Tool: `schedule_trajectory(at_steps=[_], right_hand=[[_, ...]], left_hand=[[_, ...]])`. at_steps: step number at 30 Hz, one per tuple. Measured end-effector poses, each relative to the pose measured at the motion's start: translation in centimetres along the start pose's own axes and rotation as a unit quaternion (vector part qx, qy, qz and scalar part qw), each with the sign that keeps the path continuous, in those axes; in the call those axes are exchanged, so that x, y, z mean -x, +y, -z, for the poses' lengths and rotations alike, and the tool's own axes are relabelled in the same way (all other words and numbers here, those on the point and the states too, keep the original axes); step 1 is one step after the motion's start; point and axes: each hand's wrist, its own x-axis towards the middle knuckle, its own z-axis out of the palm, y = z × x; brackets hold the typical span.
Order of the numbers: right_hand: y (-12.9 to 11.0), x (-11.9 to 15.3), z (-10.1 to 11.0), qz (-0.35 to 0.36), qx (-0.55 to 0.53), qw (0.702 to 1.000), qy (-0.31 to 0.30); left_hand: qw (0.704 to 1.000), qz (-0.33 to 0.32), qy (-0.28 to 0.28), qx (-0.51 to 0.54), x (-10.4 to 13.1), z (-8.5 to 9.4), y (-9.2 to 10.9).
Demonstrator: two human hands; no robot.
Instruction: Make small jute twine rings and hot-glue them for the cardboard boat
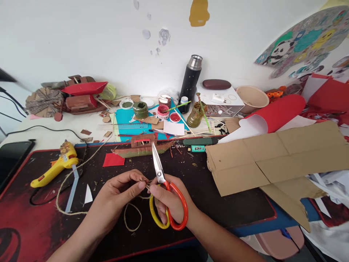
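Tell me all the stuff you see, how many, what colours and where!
Twine: count unclear, tan, front middle
Scissors: 1, red and yellow handles, front middle
Small model boat: 1, brown and green, middle
Larger model: 1, brown and red, back left
Glue gun: 1, yellow, left
Paint pots: at least 3, mixed, back middle
Flask: 1, black, back middle
Box: 1, white, beside Flask
Case: 1, maroon, on Box
Bowl: 1, beige, back right
Paper roll: 1, red, right
Cardboard: at least 2, brown, right
Panda picture: 1, multicoloured, top right
Mat: 1, black and red, front
Scraps: many, mixed, scattered
Left hand: 1, pinching Twine
Right hand: 1, holding Scissors
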Motion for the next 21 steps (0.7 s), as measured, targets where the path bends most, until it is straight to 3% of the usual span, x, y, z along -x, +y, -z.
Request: schedule_trajectory(at_steps=[6,10,14,21], right_hand=[[-0.1,0.0,-0.1,-0.004,-0.008,1.000,-0.007],[-0.1,0.1,-0.1,-0.012,-0.012,1.000,-0.007],[-0.2,0.5,-0.1,-0.015,-0.026,0.999,-0.016],[0.7,1.5,0.1,-0.009,-0.066,0.993,-0.097]], left_hand=[[0.999,0.012,0.011,0.041,0.1,-0.3,0.0],[0.999,-0.013,0.020,0.021,-0.1,0.0,0.6],[0.995,-0.054,0.082,0.024,-0.4,0.8,2.2],[0.975,-0.129,0.173,-0.046,-0.6,3.3,5.1]])
